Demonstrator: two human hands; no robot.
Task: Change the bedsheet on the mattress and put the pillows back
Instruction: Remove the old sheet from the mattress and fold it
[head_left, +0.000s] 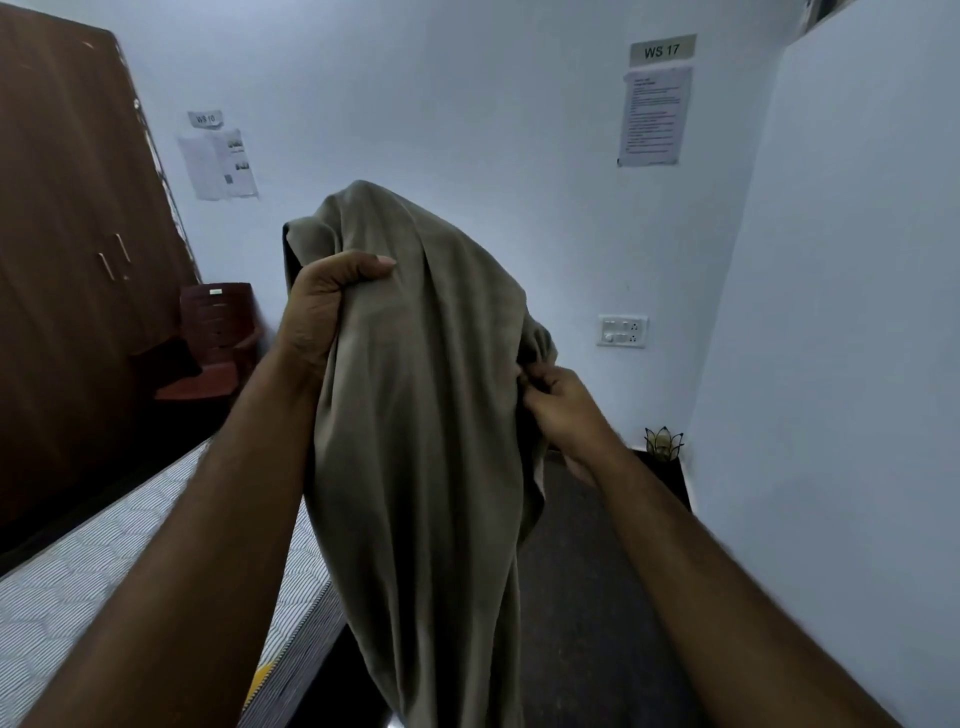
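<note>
A grey-beige bedsheet (426, 389) hangs bunched in the air in front of me, its lower part dropping out of the frame's bottom. My left hand (327, 306) grips a thick fold near the sheet's top, thumb over the cloth. My right hand (558, 410) pinches the sheet's right edge lower down. The bare mattress (78, 597), white with a fine hexagon pattern, lies at the lower left below my left forearm. No pillows are in view.
A brown wardrobe (67, 260) fills the left side. Red plastic chairs (218, 338) stand stacked in the corner beside it. A switchboard (622, 331) is on the far wall, and a small lotus-shaped holder (663, 443) sits on a dark stand. Dark floor (587, 571) runs alongside the mattress.
</note>
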